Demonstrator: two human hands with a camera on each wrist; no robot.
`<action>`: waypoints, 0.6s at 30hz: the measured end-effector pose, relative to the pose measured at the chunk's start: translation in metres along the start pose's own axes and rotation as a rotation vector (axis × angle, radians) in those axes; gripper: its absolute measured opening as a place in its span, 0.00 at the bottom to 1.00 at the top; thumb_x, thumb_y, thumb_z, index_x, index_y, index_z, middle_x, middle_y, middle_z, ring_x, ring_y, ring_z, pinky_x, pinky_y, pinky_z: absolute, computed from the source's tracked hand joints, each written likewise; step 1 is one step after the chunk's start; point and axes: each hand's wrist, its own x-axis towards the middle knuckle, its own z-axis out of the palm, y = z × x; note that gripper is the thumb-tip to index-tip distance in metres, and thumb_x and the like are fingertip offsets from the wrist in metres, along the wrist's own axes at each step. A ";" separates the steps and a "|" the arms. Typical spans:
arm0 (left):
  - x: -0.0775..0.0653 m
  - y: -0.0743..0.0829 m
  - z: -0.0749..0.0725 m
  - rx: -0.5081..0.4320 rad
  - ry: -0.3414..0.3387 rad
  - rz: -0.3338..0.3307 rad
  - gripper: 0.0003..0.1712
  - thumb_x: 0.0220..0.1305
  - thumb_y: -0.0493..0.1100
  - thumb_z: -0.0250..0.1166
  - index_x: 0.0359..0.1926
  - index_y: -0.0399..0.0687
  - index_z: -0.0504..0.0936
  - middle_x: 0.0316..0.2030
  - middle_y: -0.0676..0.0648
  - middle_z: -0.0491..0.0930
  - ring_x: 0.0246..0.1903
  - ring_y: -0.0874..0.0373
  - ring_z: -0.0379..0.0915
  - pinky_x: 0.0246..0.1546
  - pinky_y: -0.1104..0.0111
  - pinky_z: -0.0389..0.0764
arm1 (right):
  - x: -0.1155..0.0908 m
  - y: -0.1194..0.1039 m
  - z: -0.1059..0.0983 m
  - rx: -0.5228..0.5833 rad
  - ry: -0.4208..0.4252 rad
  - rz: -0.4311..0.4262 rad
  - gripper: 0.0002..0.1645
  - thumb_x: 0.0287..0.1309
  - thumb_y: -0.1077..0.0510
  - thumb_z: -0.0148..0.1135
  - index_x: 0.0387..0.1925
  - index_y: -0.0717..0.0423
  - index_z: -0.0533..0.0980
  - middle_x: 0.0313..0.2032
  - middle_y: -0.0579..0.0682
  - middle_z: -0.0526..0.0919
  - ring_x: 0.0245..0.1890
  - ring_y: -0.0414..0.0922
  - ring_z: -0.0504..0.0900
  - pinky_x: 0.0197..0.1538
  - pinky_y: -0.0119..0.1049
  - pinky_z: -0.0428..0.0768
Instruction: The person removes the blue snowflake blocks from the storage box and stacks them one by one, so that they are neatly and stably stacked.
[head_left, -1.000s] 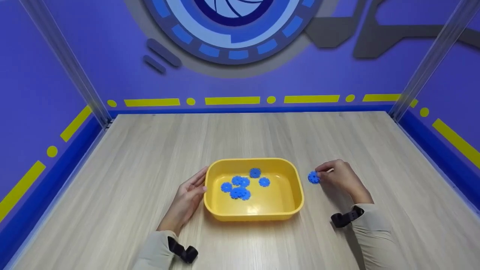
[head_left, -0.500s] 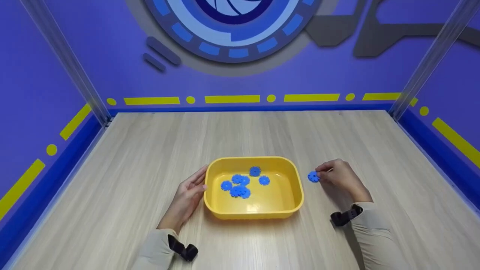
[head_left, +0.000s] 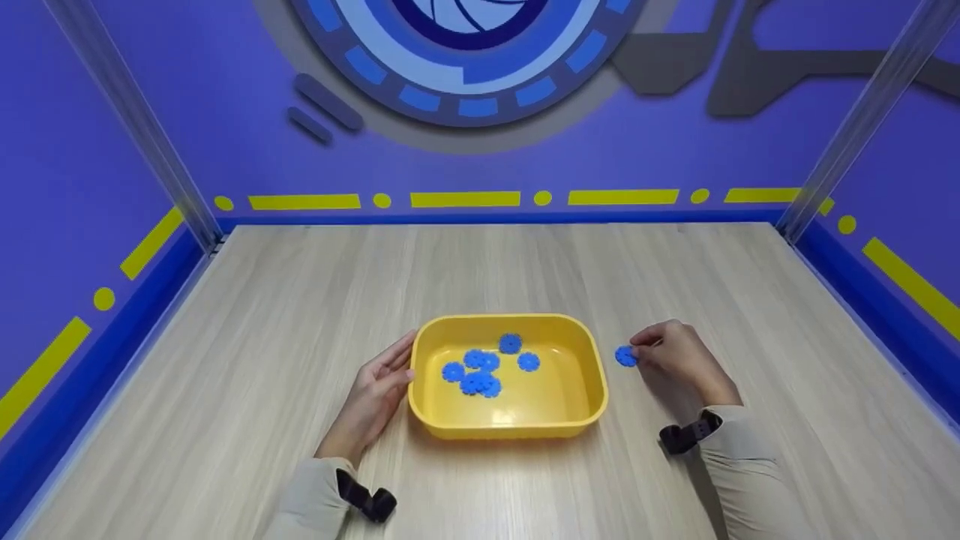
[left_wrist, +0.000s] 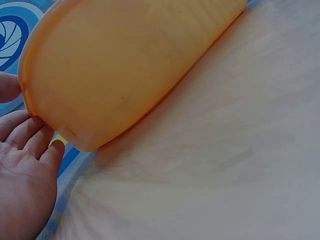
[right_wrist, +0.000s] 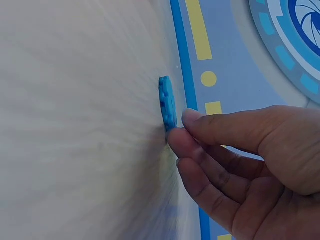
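Note:
A yellow plastic basin (head_left: 506, 431) stands on the table in front of me. My left hand (head_left: 375, 394) holds its left side, thumb at the rim and the other fingers along the outer wall, as the left wrist view shows. Right of the basin, my right hand (head_left: 679, 360) pinches a blue notched plastic disc (head_left: 625, 356) between thumb and index finger. In the right wrist view this snowflake disc (right_wrist: 167, 100) appears nearly edge-on, low over the table. Several similar blue discs (head_left: 480, 384) lie in the basin, some overlapping, mostly toward its left half.
The wood-grain table (head_left: 480, 270) extends to a blue-purple back wall (head_left: 480, 169) with yellow marks. Side panels (head_left: 67, 187) close it in on both sides. A black strap with a camera (head_left: 367, 499) sits on each wrist.
The blue disc in my right hand has shifted very slightly left and turned a little. My left hand and the basin stay where they were.

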 end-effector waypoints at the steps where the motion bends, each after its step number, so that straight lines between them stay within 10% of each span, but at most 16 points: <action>1: 0.000 0.000 0.000 0.001 -0.002 0.002 0.38 0.61 0.26 0.53 0.72 0.32 0.53 0.73 0.36 0.52 0.73 0.48 0.49 0.64 0.71 0.69 | -0.001 -0.001 0.000 0.001 0.001 0.008 0.14 0.58 0.62 0.63 0.43 0.68 0.82 0.38 0.60 0.86 0.33 0.45 0.80 0.40 0.36 0.84; 7: 0.000 0.000 0.001 0.012 -0.009 0.000 0.39 0.60 0.26 0.54 0.72 0.31 0.52 0.73 0.36 0.51 0.73 0.47 0.48 0.65 0.70 0.68 | -0.005 -0.008 -0.008 -0.035 0.006 0.028 0.15 0.60 0.61 0.60 0.47 0.65 0.80 0.42 0.60 0.84 0.38 0.48 0.80 0.45 0.42 0.84; 18: 0.001 0.000 0.000 0.017 0.006 0.003 0.38 0.60 0.26 0.54 0.72 0.32 0.54 0.73 0.37 0.53 0.72 0.48 0.50 0.65 0.70 0.69 | 0.000 -0.054 -0.031 -0.064 0.017 -0.194 0.12 0.59 0.63 0.63 0.44 0.63 0.82 0.41 0.59 0.86 0.40 0.52 0.84 0.44 0.45 0.85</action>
